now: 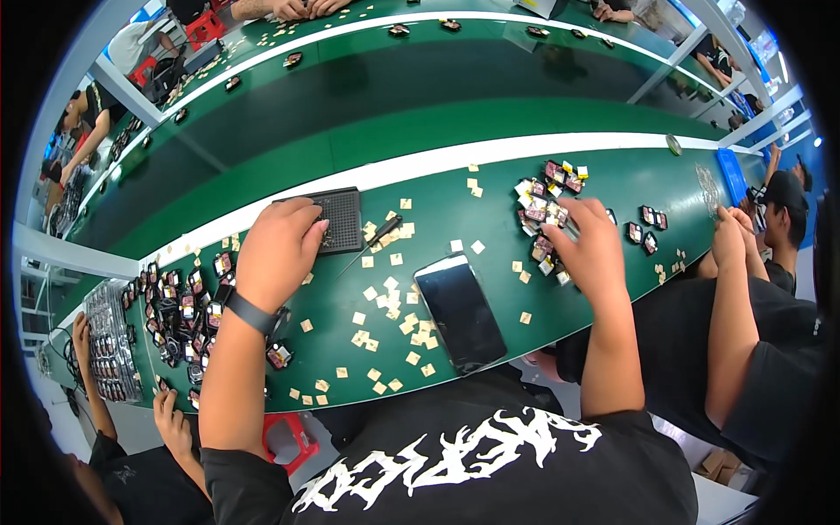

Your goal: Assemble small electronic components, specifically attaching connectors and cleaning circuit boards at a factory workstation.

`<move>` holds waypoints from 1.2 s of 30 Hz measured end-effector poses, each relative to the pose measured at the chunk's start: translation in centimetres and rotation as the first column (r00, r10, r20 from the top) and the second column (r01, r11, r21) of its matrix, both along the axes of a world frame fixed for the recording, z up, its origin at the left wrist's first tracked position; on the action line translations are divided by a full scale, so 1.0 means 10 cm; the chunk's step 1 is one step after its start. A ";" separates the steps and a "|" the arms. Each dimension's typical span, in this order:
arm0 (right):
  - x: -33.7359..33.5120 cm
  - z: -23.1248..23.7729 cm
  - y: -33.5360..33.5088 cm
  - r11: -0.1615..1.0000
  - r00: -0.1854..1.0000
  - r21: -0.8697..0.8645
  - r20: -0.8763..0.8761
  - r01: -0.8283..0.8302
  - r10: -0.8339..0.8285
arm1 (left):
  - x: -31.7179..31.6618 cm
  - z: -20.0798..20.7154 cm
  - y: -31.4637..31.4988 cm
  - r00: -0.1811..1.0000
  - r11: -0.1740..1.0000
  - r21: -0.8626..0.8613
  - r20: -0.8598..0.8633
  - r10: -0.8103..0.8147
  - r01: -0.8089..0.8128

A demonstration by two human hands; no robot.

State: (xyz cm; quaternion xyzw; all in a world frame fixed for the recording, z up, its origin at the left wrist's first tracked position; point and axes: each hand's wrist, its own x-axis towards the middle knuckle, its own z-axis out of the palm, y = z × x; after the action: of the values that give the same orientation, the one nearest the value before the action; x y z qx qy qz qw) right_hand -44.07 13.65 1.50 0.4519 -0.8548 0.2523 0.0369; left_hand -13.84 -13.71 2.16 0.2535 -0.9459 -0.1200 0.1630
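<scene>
My left hand [280, 249] is bent over the left part of a black perforated tray [341, 251], its fingers curled and close together; anything between the fingertips is too small or hidden to make out. My right hand [593, 258] reaches into a pile of small black modules [535, 203] with white and yellow labels. Its thumb and forefinger close around one module at the pile's right side, partly hidden by the fingers. A screwdriver [383, 230] with a black handle lies on the green table, just right of the tray.
A dark-screened phone [460, 312] lies between my arms. Small cream-coloured squares [411, 324] are scattered around it. Many more black modules [179, 306] are heaped at left, beside clear trays [112, 341]. Co-workers sit close on both sides; a conveyor [402, 96] runs beyond the white rail.
</scene>
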 end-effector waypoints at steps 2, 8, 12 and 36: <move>-0.09 -0.01 -0.14 0.999 0.999 0.048 0.036 -0.021 0.019 | -0.02 -0.04 0.06 1.000 1.000 -0.013 0.013 0.021 -0.021; -0.27 -0.06 -0.22 0.988 0.992 0.140 0.117 -0.067 0.050 | -0.04 0.12 0.43 0.961 0.950 -0.300 0.228 0.157 -0.084; -0.15 0.05 -0.18 0.978 0.965 -0.109 0.175 -0.176 0.193 | -0.20 0.14 0.87 0.956 0.982 0.181 -0.273 0.111 -0.062; 1.23 0.22 -0.26 0.980 -0.089 -0.150 0.986 -0.134 0.139 | -0.09 -0.09 1.52 0.879 0.580 0.804 -0.367 0.305 0.134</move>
State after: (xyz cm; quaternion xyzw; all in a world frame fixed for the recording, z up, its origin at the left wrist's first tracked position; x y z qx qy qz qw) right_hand -31.81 11.04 3.74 0.2068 -0.5577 0.5060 -0.6246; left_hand -14.77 1.49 1.30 0.3095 -0.7025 -0.5866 0.2581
